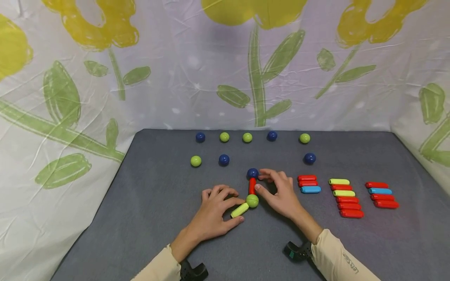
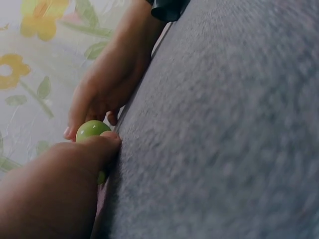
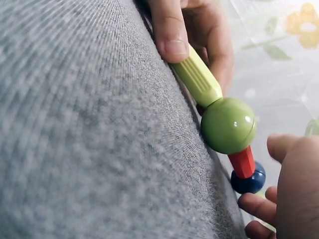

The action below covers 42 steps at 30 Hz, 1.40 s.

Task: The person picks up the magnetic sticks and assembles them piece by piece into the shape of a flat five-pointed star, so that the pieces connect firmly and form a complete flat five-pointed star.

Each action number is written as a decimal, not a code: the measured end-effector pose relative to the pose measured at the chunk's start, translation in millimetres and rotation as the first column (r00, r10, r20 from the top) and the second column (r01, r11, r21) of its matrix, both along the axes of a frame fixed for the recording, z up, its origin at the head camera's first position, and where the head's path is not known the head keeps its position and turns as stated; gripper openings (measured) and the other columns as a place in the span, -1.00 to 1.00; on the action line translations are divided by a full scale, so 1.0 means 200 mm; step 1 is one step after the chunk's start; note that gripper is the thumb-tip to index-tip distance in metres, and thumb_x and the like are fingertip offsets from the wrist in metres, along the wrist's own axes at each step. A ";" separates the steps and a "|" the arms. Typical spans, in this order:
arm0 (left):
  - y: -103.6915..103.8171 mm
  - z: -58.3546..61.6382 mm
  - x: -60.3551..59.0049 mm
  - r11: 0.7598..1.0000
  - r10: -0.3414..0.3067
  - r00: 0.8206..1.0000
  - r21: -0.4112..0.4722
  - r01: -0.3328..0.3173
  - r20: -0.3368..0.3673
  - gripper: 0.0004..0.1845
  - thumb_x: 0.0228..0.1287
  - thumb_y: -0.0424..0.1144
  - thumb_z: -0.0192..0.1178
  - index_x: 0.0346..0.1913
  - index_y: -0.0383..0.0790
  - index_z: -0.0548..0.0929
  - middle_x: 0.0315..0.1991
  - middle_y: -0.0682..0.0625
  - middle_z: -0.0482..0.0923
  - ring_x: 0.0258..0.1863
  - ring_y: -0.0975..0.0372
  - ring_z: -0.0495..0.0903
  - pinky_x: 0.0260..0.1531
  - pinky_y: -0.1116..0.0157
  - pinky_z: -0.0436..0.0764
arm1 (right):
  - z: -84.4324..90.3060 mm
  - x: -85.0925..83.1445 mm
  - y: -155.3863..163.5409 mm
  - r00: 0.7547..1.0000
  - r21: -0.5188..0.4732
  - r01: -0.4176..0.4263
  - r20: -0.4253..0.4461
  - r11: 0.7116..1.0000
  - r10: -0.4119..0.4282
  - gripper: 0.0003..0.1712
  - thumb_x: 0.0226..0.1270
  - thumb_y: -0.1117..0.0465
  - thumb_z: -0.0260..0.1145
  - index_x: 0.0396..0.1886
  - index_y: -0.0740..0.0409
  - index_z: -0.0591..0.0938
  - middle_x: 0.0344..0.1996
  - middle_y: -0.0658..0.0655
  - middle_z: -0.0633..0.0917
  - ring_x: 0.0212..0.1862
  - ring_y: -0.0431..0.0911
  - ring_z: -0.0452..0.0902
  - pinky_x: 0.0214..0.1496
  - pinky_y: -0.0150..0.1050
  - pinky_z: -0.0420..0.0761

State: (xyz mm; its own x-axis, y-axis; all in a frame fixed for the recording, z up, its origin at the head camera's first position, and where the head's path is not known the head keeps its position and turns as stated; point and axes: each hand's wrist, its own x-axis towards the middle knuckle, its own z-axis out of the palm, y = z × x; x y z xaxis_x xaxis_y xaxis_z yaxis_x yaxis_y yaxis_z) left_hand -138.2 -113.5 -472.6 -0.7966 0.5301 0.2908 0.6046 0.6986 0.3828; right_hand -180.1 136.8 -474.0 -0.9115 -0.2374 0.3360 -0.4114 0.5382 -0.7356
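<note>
A small chain lies on the grey table in front of me: a blue ball (image 1: pixel 252 173), a red rod (image 1: pixel 252 186), a light green ball (image 1: pixel 252 201) and a yellow-green rod (image 1: pixel 240 210) angling toward the left. My left hand (image 1: pixel 214 212) pinches the yellow-green rod; its thumb (image 3: pixel 174 47) rests at the outer end in the right wrist view, other fingers behind. Beside the red rod and blue ball, my right hand (image 1: pixel 281 197) has its thumb and fingers spread, loosely bent around that side. In the left wrist view the green ball (image 2: pixel 92 130) shows between both hands.
Several loose balls, such as a green one (image 1: pixel 196 160) and a blue one (image 1: pixel 309 158), stand in two rows at the back. To the right lie three groups of rods: a short stack (image 1: pixel 307 183), a longer one (image 1: pixel 347 199) and another (image 1: pixel 382 195). A flowered cloth (image 1: pixel 175 89) hangs behind.
</note>
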 end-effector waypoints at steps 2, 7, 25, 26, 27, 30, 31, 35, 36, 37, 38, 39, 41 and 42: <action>0.01 0.00 0.01 1.000 -0.002 1.000 0.004 0.002 0.003 -0.57 0.26 0.18 0.36 0.16 0.21 0.71 0.16 0.13 0.56 0.26 0.18 0.38 0.13 -0.07 0.21 | 0.00 0.00 0.00 1.000 0.018 -0.015 0.010 1.000 0.015 -0.41 0.32 0.05 0.44 0.30 0.09 0.55 0.08 0.07 0.75 0.01 -0.05 0.43 0.08 -0.06 0.12; 0.04 0.01 0.02 1.000 -0.009 1.000 0.014 0.009 0.012 -0.56 0.26 0.18 0.35 0.16 0.19 0.71 0.17 0.11 0.56 0.26 0.17 0.38 0.12 -0.08 0.20 | 0.01 0.01 -0.01 1.000 0.062 -0.008 0.013 0.998 0.008 -0.33 0.30 -0.03 0.44 0.35 0.06 0.52 0.08 0.07 0.72 0.02 -0.06 0.39 0.05 -0.06 0.12; 0.07 0.02 0.01 0.976 0.004 0.984 0.215 -0.043 0.179 -0.57 0.32 0.20 0.27 0.16 0.15 0.69 0.15 0.15 0.55 0.26 0.18 0.36 0.10 -0.02 0.13 | 0.03 0.01 -0.02 0.994 0.044 0.038 0.098 0.998 -0.042 -0.32 0.19 0.14 0.47 0.33 0.14 0.55 -0.39 -0.03 0.63 -0.24 -0.14 0.37 -0.04 -0.12 0.08; 0.06 0.03 0.00 0.966 0.015 0.982 0.251 -0.063 0.190 -0.59 0.34 0.17 0.27 0.15 0.12 0.70 0.13 0.15 0.56 0.24 0.19 0.37 0.08 0.00 0.13 | 0.03 0.01 -0.02 0.994 0.038 0.034 0.103 0.999 -0.037 -0.33 0.19 0.16 0.46 0.33 0.12 0.55 -0.38 -0.04 0.63 -0.24 -0.13 0.37 -0.04 -0.11 0.08; 0.06 0.03 -0.01 0.956 0.029 0.980 0.280 -0.085 0.198 -0.61 0.35 0.14 0.28 0.14 0.10 0.70 0.12 0.14 0.56 0.22 0.19 0.38 0.06 0.02 0.12 | 0.03 0.01 -0.02 0.993 0.030 0.029 0.110 0.999 -0.032 -0.35 0.19 0.18 0.44 0.33 0.10 0.56 -0.37 -0.04 0.63 -0.23 -0.13 0.37 -0.03 -0.11 0.08; 0.05 0.03 -0.04 0.938 0.087 0.977 0.315 -0.147 0.195 -0.64 0.35 0.07 0.31 0.11 0.04 0.71 0.07 0.12 0.58 0.16 0.18 0.40 0.03 0.07 0.13 | 0.03 0.02 0.01 0.991 0.026 0.030 0.130 0.999 -0.033 -0.39 0.21 0.22 0.40 0.31 0.04 0.59 -0.35 -0.04 0.63 -0.22 -0.14 0.37 -0.04 -0.11 0.07; 0.05 0.03 -0.05 0.936 0.108 0.976 0.311 -0.164 0.190 -0.65 0.34 0.05 0.32 0.10 0.04 0.72 0.06 0.11 0.58 0.15 0.16 0.40 0.03 0.07 0.13 | 0.03 0.03 0.02 0.990 0.028 0.028 0.135 0.999 -0.031 -0.40 0.21 0.24 0.39 0.31 0.03 0.59 -0.34 -0.04 0.63 -0.22 -0.13 0.36 -0.05 -0.12 0.07; 0.05 0.03 -0.07 0.945 0.144 0.973 0.268 -0.189 0.180 -0.69 0.31 0.01 0.36 0.06 0.04 0.74 0.04 0.07 0.58 0.16 0.10 0.38 0.07 0.03 0.11 | 0.04 0.05 0.04 0.991 0.062 0.017 0.134 0.998 -0.025 -0.44 0.24 0.26 0.37 0.28 0.01 0.61 -0.34 -0.07 0.61 -0.25 -0.16 0.34 -0.08 -0.14 0.09; 0.05 0.03 -0.07 0.947 0.143 0.973 0.259 -0.188 0.182 -0.70 0.31 0.00 0.36 0.05 0.05 0.74 0.03 0.07 0.58 0.16 0.10 0.38 0.07 0.02 0.11 | 0.04 0.06 0.05 0.992 0.073 0.013 0.128 0.997 -0.022 -0.45 0.25 0.26 0.37 0.27 0.01 0.62 -0.35 -0.09 0.61 -0.26 -0.17 0.33 -0.09 -0.15 0.10; 0.06 0.03 -0.07 0.950 0.141 0.972 0.252 -0.186 0.188 -0.70 0.31 0.00 0.36 0.05 0.05 0.74 0.03 0.07 0.59 0.17 0.10 0.38 0.08 0.01 0.10 | 0.04 0.07 0.06 0.993 0.081 0.008 0.120 0.997 -0.018 -0.46 0.25 0.26 0.37 0.26 0.02 0.63 -0.35 -0.10 0.61 -0.26 -0.19 0.33 -0.09 -0.17 0.11; 0.06 0.03 -0.07 0.951 0.137 0.971 0.249 -0.184 0.194 -0.71 0.31 0.00 0.36 0.05 0.06 0.74 0.03 0.08 0.59 0.16 0.10 0.38 0.08 0.01 0.11 | 0.04 0.08 0.06 0.993 0.092 0.005 0.114 0.996 -0.015 -0.47 0.25 0.26 0.38 0.25 0.02 0.64 -0.36 -0.12 0.60 -0.27 -0.20 0.32 -0.10 -0.18 0.13; 0.07 0.04 -0.08 0.950 0.132 0.970 0.252 -0.182 0.202 -0.71 0.31 0.00 0.35 0.05 0.07 0.74 0.02 0.08 0.59 0.15 0.11 0.38 0.07 0.01 0.11 | 0.04 0.09 0.07 0.995 0.101 0.000 0.104 0.995 -0.011 -0.48 0.24 0.25 0.39 0.23 0.02 0.65 -0.37 -0.13 0.59 -0.29 -0.21 0.32 -0.11 -0.20 0.14; 0.10 0.05 -0.10 0.948 0.121 0.969 0.264 -0.178 0.217 -0.71 0.33 0.00 0.34 0.05 0.07 0.73 0.00 0.09 0.59 0.11 0.14 0.39 0.04 0.04 0.13 | 0.04 0.12 0.09 0.997 0.123 -0.013 0.080 0.992 0.004 -0.52 0.22 0.24 0.42 0.18 0.03 0.68 -0.40 -0.17 0.58 -0.31 -0.23 0.32 -0.13 -0.21 0.17; 0.11 0.05 -0.11 0.945 0.112 0.969 0.277 -0.172 0.221 -0.72 0.33 0.00 0.34 0.05 0.06 0.73 -0.02 0.09 0.60 0.08 0.15 0.41 0.02 0.05 0.14 | 0.04 0.13 0.10 0.998 0.133 -0.023 0.069 0.991 0.014 -0.54 0.21 0.23 0.44 0.14 0.02 0.69 -0.42 -0.19 0.57 -0.33 -0.24 0.32 -0.14 -0.22 0.17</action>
